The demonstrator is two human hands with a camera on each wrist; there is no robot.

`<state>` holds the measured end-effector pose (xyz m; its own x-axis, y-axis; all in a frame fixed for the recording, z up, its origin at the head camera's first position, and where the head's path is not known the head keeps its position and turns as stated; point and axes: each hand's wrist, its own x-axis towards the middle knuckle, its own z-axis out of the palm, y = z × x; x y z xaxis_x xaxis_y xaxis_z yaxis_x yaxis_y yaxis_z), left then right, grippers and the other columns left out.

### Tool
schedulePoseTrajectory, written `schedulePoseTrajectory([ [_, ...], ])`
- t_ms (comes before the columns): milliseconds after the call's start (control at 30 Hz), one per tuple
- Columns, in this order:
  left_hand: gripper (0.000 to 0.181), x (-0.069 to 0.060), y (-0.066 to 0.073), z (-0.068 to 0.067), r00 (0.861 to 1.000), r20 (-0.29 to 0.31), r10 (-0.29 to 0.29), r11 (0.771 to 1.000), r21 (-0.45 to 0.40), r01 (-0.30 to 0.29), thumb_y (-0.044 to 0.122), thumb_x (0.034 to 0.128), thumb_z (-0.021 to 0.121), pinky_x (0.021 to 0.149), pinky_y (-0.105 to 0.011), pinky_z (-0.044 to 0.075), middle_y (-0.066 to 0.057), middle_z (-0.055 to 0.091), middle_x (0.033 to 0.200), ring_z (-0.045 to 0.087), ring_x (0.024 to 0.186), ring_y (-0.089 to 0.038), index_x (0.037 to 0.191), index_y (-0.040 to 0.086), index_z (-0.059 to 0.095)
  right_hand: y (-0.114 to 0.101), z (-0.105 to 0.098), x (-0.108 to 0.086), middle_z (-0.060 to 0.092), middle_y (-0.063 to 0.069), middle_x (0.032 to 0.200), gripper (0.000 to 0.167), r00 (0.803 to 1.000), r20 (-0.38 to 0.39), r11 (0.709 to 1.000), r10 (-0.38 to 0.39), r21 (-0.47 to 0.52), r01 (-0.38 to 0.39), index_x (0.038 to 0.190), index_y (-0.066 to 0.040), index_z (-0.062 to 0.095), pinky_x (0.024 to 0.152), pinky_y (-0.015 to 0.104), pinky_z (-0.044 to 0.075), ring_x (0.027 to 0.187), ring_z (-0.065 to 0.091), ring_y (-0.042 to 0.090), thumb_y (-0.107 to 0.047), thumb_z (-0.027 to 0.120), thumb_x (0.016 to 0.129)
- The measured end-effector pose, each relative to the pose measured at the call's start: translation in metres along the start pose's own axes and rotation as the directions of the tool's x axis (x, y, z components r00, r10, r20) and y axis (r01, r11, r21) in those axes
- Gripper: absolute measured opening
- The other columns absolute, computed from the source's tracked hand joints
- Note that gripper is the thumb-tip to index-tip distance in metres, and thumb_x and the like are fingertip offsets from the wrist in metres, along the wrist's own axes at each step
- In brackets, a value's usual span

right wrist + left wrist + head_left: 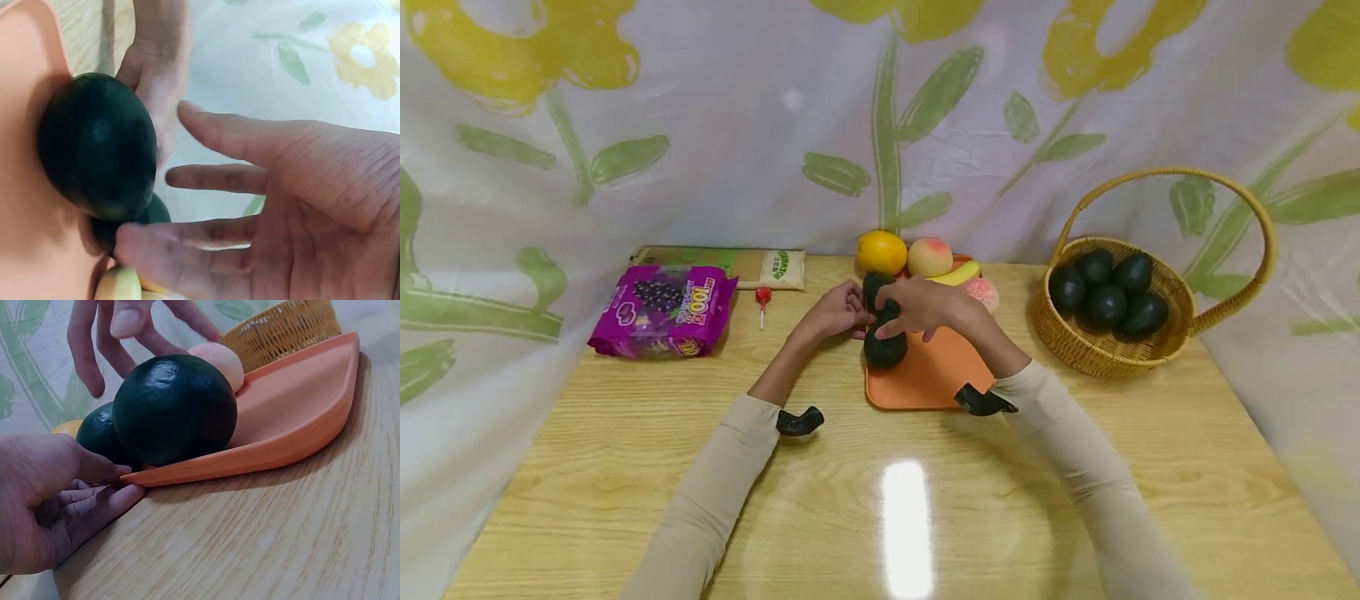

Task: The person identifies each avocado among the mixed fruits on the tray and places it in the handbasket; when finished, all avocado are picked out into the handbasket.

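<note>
An orange tray (pixel 934 371) lies on the table, with dark green avocados (pixel 886 348) along its left side. My left hand (pixel 837 310) pinches the tray's left rim; in the left wrist view the thumb is on top and the fingers are underneath. Over the avocados is my right hand (pixel 917 304), its fingers spread and loosely bent. The right wrist view shows that hand (pixel 300 206) beside a large avocado (pixel 97 144), with its palm holding nothing. Behind the hands are an orange fruit (pixel 882 252), a peach (pixel 929 257), a banana (pixel 961 274) and a pink speckled fruit (pixel 982 292).
A wicker basket (pixel 1078 354) with a tall handle holds several avocados at the right. On the left are a purple snack bag (pixel 662 312), a long flat package (pixel 784 268) and a red lollipop (pixel 763 296). A flower-print cloth (pixel 737 125) hangs behind the table.
</note>
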<state>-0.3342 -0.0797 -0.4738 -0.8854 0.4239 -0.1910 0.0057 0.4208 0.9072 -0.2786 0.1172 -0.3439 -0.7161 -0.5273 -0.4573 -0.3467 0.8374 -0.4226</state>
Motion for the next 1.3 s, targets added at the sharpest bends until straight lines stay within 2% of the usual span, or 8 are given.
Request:
schedulePoseTrajectory([
  [200, 0.034, 0.001, 0.001, 0.004, 1.000, 0.001, -0.006, 1.000, 0.013, 0.006, 0.005, 0.0960, 0.069, 0.067, -0.025, 0.064, -0.011, 0.059, 0.099, 0.063, 0.080, -0.018, 0.123, -0.001, 0.050, 0.002, 0.003, 0.005, 0.065, 0.008, 0.128, 0.050, 1.000, 0.030, 0.999, 0.005, -0.053, -0.003, 0.146, -0.017, 0.057, 0.065, 0.035, 0.065, 0.089, 0.074, 0.038, -0.038, 0.067, 0.102],
  [500, 0.029, -0.002, 0.001, 0.009, 1.000, -0.008, 0.002, 0.995, 0.096, -0.002, 0.001, 0.0942, 0.059, 0.077, -0.026, 0.061, -0.014, 0.063, 0.104, 0.065, 0.093, -0.023, 0.122, 0.000, 0.053, -0.007, 0.014, 0.007, 0.055, 0.002, 0.074, 0.055, 0.997, 0.053, 0.993, 0.051, -0.108, -0.045, 0.150, -0.021, 0.055, 0.056, 0.030, 0.058, 0.059, 0.061, 0.022, -0.042, 0.068, 0.101],
  [600, 0.030, 0.000, 0.000, 0.008, 1.000, -0.015, 0.023, 0.989, 0.143, -0.021, 0.001, 0.0924, 0.057, 0.080, -0.025, 0.057, -0.015, 0.065, 0.104, 0.064, 0.092, -0.023, 0.122, 0.001, 0.054, -0.011, 0.018, 0.007, 0.061, 0.003, 0.084, 0.058, 0.997, 0.056, 0.995, 0.044, -0.095, -0.039, 0.151, -0.022, 0.054, 0.058, 0.032, 0.061, 0.059, 0.062, 0.023, -0.043, 0.070, 0.099],
  [700, 0.033, 0.000, -0.001, 0.004, 0.999, -0.024, 0.048, 0.981, 0.191, -0.043, 0.000, 0.0897, 0.054, 0.081, -0.025, 0.053, -0.015, 0.067, 0.102, 0.063, 0.090, -0.023, 0.122, 0.001, 0.055, -0.016, 0.021, 0.009, 0.067, 0.008, 0.113, 0.054, 0.998, 0.066, 0.997, 0.019, -0.076, -0.014, 0.147, -0.020, 0.058, 0.069, 0.043, 0.067, 0.073, 0.071, 0.030, -0.038, 0.074, 0.098],
  [833, 0.035, 0.000, -0.002, -0.001, 0.998, -0.028, 0.055, 0.981, 0.190, -0.049, -0.003, 0.0885, 0.049, 0.077, -0.026, 0.049, -0.013, 0.065, 0.098, 0.058, 0.086, -0.023, 0.123, 0.000, 0.055, -0.018, 0.021, 0.013, 0.059, 0.013, 0.144, 0.050, 0.994, 0.094, 0.995, -0.049, -0.084, 0.057, 0.142, -0.015, 0.061, 0.074, 0.048, 0.067, 0.085, 0.074, 0.037, -0.025, 0.078, 0.095],
  [967, 0.038, 0.002, -0.004, -0.004, 0.998, -0.022, 0.062, 0.977, 0.206, -0.056, -0.006, 0.0852, 0.043, 0.073, -0.025, 0.042, -0.009, 0.059, 0.092, 0.052, 0.082, -0.020, 0.121, -0.001, 0.055, -0.014, 0.019, 0.014, 0.059, 0.013, 0.144, 0.051, 0.981, 0.122, 0.977, -0.152, -0.134, 0.168, 0.142, -0.015, 0.062, 0.069, 0.038, 0.066, 0.084, 0.073, 0.036, -0.016, 0.079, 0.094],
  [1167, 0.031, 0.004, -0.003, -0.005, 0.996, -0.036, 0.081, 0.973, 0.222, -0.071, -0.001, 0.0898, 0.051, 0.073, -0.023, 0.041, -0.007, 0.056, 0.092, 0.050, 0.082, -0.018, 0.120, -0.003, 0.054, -0.006, 0.014, 0.014, 0.056, 0.013, 0.140, 0.048, 0.946, 0.128, 0.911, -0.297, -0.257, 0.321, 0.135, -0.016, 0.068, 0.103, 0.035, 0.053, 0.118, 0.056, 0.026, -0.006, 0.081, 0.090],
  [1300, 0.023, 0.004, -0.002, -0.004, 0.995, -0.044, 0.089, 0.974, 0.212, -0.078, 0.005, 0.0958, 0.058, 0.072, -0.021, 0.039, -0.004, 0.052, 0.088, 0.048, 0.080, -0.015, 0.117, -0.003, 0.054, -0.004, 0.014, 0.016, 0.052, 0.013, 0.145, 0.048, 0.932, 0.158, 0.903, -0.326, -0.241, 0.357, 0.136, -0.017, 0.069, 0.109, 0.038, 0.051, 0.123, 0.052, 0.027, -0.005, 0.080, 0.091],
])
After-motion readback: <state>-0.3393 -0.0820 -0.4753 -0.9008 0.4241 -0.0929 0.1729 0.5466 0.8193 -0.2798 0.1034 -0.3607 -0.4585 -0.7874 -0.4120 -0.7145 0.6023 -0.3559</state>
